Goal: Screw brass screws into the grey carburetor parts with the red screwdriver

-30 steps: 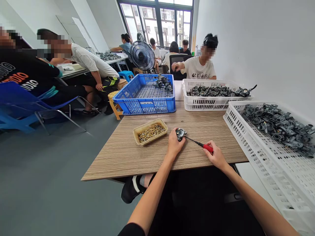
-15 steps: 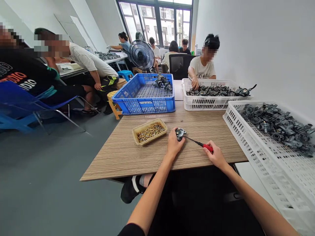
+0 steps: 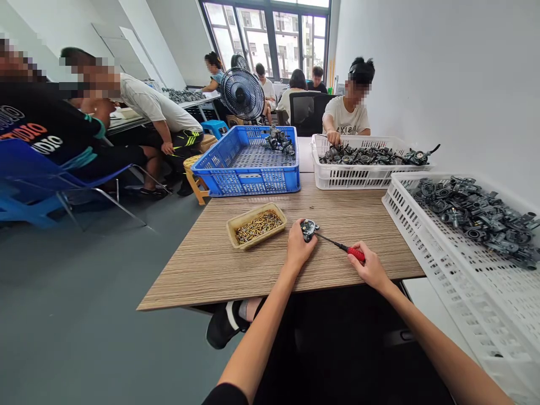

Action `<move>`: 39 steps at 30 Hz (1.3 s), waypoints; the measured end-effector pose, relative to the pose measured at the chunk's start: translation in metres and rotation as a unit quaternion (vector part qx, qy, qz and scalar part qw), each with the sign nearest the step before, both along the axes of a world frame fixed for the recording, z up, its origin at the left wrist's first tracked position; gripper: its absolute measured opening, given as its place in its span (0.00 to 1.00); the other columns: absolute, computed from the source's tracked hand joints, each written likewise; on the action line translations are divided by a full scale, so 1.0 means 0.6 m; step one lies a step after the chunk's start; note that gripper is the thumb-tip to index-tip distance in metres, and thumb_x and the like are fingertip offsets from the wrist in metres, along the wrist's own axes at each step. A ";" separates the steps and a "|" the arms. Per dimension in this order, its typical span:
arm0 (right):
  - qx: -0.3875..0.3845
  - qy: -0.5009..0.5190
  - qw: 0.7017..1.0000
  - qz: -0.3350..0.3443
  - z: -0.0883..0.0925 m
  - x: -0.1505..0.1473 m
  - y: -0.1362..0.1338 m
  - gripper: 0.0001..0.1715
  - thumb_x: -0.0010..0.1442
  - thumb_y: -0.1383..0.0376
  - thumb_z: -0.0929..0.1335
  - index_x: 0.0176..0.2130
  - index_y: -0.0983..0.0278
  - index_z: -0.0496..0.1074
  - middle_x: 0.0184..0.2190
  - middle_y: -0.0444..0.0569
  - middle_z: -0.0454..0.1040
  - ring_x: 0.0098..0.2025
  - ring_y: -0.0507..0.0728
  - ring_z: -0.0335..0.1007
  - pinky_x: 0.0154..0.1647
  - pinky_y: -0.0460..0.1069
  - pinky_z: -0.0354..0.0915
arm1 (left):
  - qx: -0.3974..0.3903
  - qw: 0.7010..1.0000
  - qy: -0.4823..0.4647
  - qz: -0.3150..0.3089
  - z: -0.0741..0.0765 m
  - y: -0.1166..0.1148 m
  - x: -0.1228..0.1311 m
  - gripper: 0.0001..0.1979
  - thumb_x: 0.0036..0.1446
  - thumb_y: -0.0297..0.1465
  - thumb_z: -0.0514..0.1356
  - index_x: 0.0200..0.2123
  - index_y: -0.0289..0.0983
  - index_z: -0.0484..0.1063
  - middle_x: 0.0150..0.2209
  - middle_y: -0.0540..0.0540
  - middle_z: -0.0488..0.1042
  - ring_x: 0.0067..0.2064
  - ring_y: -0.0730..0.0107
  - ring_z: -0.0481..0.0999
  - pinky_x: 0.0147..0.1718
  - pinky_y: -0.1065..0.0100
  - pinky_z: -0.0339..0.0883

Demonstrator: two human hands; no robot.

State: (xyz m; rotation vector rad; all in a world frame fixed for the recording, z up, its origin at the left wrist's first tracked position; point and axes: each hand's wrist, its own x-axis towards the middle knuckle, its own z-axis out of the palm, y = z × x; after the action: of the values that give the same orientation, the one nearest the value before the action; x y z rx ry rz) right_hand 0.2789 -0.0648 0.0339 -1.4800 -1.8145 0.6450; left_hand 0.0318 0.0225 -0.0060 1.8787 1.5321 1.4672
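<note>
My left hand (image 3: 298, 247) is closed around a grey metal carburetor (image 3: 309, 228), holding it just over the wood-grain table (image 3: 253, 275). In my right hand (image 3: 371, 267) is the red handle of a screwdriver (image 3: 355, 253). Its dark shaft slants up and left, and the tip meets the carburetor's right side; the exact contact point is too small to make out. Left of my left hand stands a cream tray (image 3: 231, 239) of small brass-coloured screws or jets (image 3: 259, 226). One tiny loose piece (image 3: 311, 207) lies beyond the carburetor.
A blue crate (image 3: 253, 183) with a few carburetors stands at the table's far left. Two white crates, one at the back (image 3: 358, 181) and one at the right (image 3: 442, 281), hold many metal parts. A co-worker's hand (image 3: 334, 138) reaches into the back one.
My hands, the carburetor and the screwdriver stay in nearly the same place. Across the table, the co-worker's hand has shifted slightly; people at the left have moved their arms.
</note>
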 end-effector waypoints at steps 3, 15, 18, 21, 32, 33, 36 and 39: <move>-0.002 0.001 1.000 0.001 0.001 -0.001 -0.001 0.15 0.67 0.49 0.66 0.41 0.58 0.67 0.25 0.41 0.68 0.23 0.55 0.60 0.29 0.50 0.58 | 0.003 1.000 -0.001 0.001 0.000 0.000 0.000 0.27 0.54 0.28 0.63 0.58 0.41 0.65 0.51 0.40 0.75 0.55 0.51 0.76 0.59 0.50 0.71; -0.009 0.003 1.000 -0.005 -0.003 0.001 0.003 0.18 0.69 0.47 0.64 0.37 0.57 0.65 0.24 0.40 0.66 0.24 0.55 0.61 0.30 0.50 0.58 | 0.002 1.000 0.000 0.002 -0.001 0.000 -0.001 0.27 0.55 0.29 0.64 0.58 0.40 0.65 0.52 0.38 0.76 0.56 0.50 0.77 0.60 0.50 0.71; -0.007 0.000 1.000 -0.005 -0.004 0.002 0.003 0.18 0.69 0.47 0.64 0.38 0.58 0.65 0.24 0.40 0.66 0.25 0.55 0.61 0.30 0.49 0.58 | 0.003 1.000 0.000 0.003 -0.002 0.001 -0.001 0.27 0.54 0.29 0.64 0.58 0.39 0.65 0.52 0.38 0.76 0.55 0.50 0.77 0.59 0.50 0.71; -0.004 -0.003 1.000 -0.007 -0.004 0.002 0.003 0.18 0.69 0.47 0.64 0.38 0.58 0.65 0.24 0.40 0.67 0.24 0.55 0.61 0.30 0.49 0.58 | 0.003 1.000 0.000 0.003 -0.003 0.002 -0.002 0.27 0.54 0.29 0.64 0.58 0.39 0.65 0.52 0.38 0.76 0.55 0.50 0.77 0.59 0.50 0.71; -0.001 -0.005 1.000 -0.005 -0.006 0.001 0.003 0.17 0.69 0.47 0.65 0.38 0.57 0.66 0.24 0.41 0.69 0.25 0.56 0.62 0.30 0.49 0.59 | -0.005 1.000 -0.002 0.003 -0.004 0.001 -0.001 0.27 0.55 0.29 0.64 0.58 0.41 0.65 0.53 0.39 0.75 0.56 0.50 0.77 0.61 0.49 0.71; -0.001 -0.005 1.000 -0.006 -0.007 0.002 0.003 0.17 0.69 0.47 0.65 0.38 0.57 0.66 0.24 0.41 0.69 0.24 0.55 0.62 0.30 0.49 0.58 | -0.005 1.000 -0.003 0.004 -0.004 0.001 -0.001 0.27 0.55 0.29 0.64 0.59 0.41 0.65 0.53 0.39 0.75 0.56 0.50 0.77 0.60 0.49 0.71; -0.001 -0.010 1.000 -0.007 -0.007 0.002 0.003 0.17 0.69 0.47 0.65 0.38 0.57 0.67 0.24 0.40 0.68 0.24 0.55 0.62 0.29 0.50 0.58 | -0.006 1.000 -0.003 0.003 -0.004 0.001 -0.002 0.27 0.55 0.29 0.64 0.59 0.41 0.65 0.52 0.39 0.75 0.56 0.50 0.77 0.60 0.49 0.71; -0.007 -0.010 1.000 -0.004 -0.006 0.002 0.003 0.17 0.69 0.47 0.64 0.39 0.57 0.66 0.24 0.41 0.69 0.24 0.56 0.64 0.30 0.50 0.58 | -0.004 1.000 -0.003 0.001 -0.004 0.001 -0.002 0.27 0.56 0.29 0.64 0.59 0.40 0.65 0.52 0.39 0.76 0.56 0.51 0.77 0.60 0.50 0.71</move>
State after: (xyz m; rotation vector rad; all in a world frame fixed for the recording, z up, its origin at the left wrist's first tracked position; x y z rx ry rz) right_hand 0.2799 -0.0629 0.0303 -1.5081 -1.8210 0.6423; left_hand 0.0308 0.0232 -0.0086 1.8679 1.5342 1.4642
